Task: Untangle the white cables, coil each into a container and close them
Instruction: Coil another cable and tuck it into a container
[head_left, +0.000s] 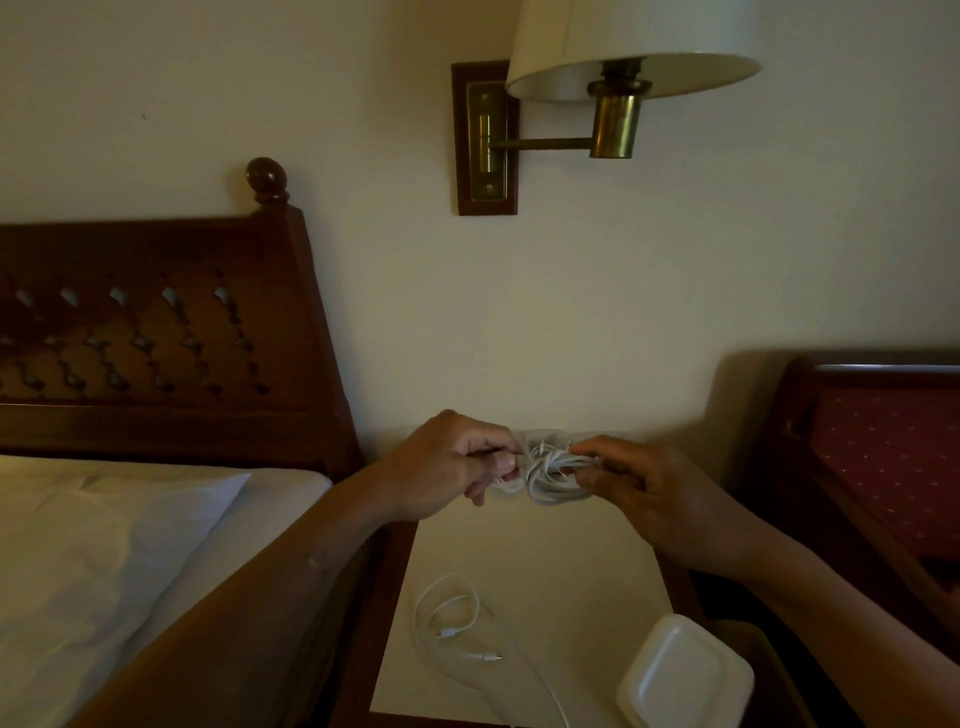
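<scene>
A tangled bundle of white cables (550, 470) hangs in the air above the back of the nightstand (571, 556). My left hand (457, 462) pinches its left side. On the right, the fingers of my right hand (639, 483) grip the same bundle. A second white cable (449, 618) lies in loose loops on the nightstand top, its connectors showing near the front. A white lidded container (685, 675) sits at the nightstand's front right corner.
A bed with white linen (104, 545) and a dark carved headboard (156, 332) stands on the left. A brass wall lamp (618, 73) hangs overhead. A chair with red upholstery (883, 447) is on the right.
</scene>
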